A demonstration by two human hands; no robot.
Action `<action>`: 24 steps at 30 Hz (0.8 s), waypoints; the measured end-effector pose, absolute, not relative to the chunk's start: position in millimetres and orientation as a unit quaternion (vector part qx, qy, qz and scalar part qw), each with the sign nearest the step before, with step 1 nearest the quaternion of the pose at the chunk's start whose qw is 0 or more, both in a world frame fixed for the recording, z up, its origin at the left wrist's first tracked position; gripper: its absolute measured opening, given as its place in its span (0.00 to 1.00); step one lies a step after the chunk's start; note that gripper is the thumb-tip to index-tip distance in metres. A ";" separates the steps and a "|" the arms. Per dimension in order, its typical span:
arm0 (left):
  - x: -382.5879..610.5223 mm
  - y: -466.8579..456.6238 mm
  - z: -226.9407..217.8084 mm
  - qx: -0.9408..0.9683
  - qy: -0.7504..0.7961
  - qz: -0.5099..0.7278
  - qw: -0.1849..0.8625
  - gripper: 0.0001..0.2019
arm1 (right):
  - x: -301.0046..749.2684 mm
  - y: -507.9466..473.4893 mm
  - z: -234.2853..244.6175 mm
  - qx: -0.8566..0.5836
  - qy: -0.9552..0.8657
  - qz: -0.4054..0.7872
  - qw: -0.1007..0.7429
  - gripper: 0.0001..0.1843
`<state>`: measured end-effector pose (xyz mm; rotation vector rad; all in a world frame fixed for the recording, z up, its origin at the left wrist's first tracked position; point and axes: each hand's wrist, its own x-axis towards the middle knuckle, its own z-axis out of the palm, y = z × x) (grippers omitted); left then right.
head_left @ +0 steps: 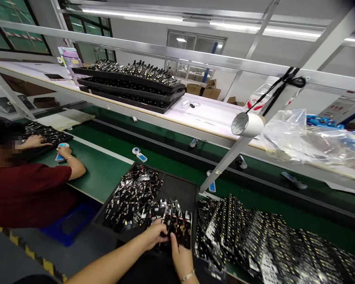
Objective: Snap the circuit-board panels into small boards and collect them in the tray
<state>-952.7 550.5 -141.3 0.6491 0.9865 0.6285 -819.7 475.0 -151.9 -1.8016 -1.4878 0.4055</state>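
My left hand (154, 233) and my right hand (179, 252) meet at the near edge of a black tray (182, 189). Both have their fingers curled onto a stack of small black circuit boards (177, 221) that stands on edge in the tray. Loose boards of the same kind (133, 195) lie heaped across the tray's left half. My right wrist wears a thin bracelet (188, 275). A larger pile of the same boards (269, 240) spreads to the right of the tray.
A co-worker in a dark red shirt (23, 193) sits at the left, hands on another tray. A green conveyor belt (171, 156) carries small blue-and-white devices (139, 154). Stacked black trays (130, 85) stand on the far shelf. A tape roll (247, 124) and plastic bags (310, 138) sit at right.
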 end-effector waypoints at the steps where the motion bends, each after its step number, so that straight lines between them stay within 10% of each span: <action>1: -954.0 551.9 -140.4 0.297 0.459 0.287 0.786 0.19 | -817.2 475.4 -151.8 -0.701 -0.578 0.177 0.378 0.26; 9: -957.7 554.0 -132.7 0.325 0.467 0.282 0.773 0.31 | -815.0 475.6 -150.0 -0.696 -0.476 0.346 0.412 0.34; 24: -967.5 599.0 -184.2 0.661 0.566 0.268 0.414 0.22 | -836.3 503.5 -147.2 -0.767 -0.451 0.314 0.332 0.11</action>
